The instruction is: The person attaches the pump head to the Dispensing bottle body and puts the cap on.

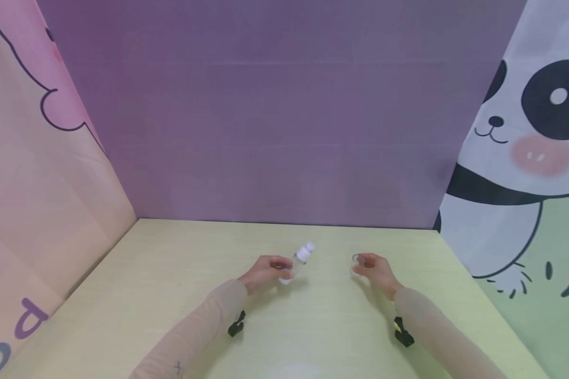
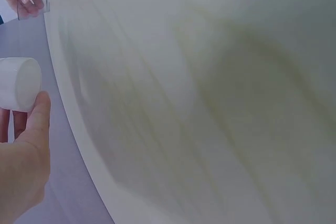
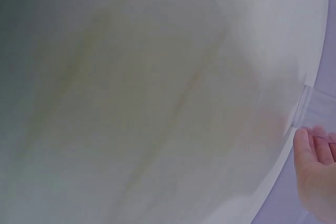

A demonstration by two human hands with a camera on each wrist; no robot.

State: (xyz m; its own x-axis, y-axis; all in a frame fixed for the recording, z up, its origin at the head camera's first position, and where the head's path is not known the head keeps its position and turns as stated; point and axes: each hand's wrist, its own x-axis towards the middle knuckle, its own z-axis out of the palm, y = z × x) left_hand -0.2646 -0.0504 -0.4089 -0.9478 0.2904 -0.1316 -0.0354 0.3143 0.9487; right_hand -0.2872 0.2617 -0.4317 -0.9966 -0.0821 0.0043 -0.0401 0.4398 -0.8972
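A small pump bottle point(image 1: 300, 258) with a white top leans to the upper right, held in my left hand point(image 1: 268, 272) by its lower part. In the left wrist view, the bottle's white round base point(image 2: 23, 84) sticks out past the fingers of my left hand point(image 2: 29, 150). To the right, my right hand point(image 1: 375, 271) pinches a clear cylindrical cap point(image 1: 356, 263) above the table. The right wrist view catches part of the clear cap's wall point(image 3: 315, 108) above the fingertips of my right hand point(image 3: 317, 169). Bottle and cap are apart.
Both hands work over a pale yellow table point(image 1: 313, 326). A plain purple panel point(image 1: 284, 116) rises behind its far edge. Printed cloths hang on both sides, the right one with a panda point(image 1: 498, 226). A black strap piece point(image 1: 237, 323) hangs under the left wrist.
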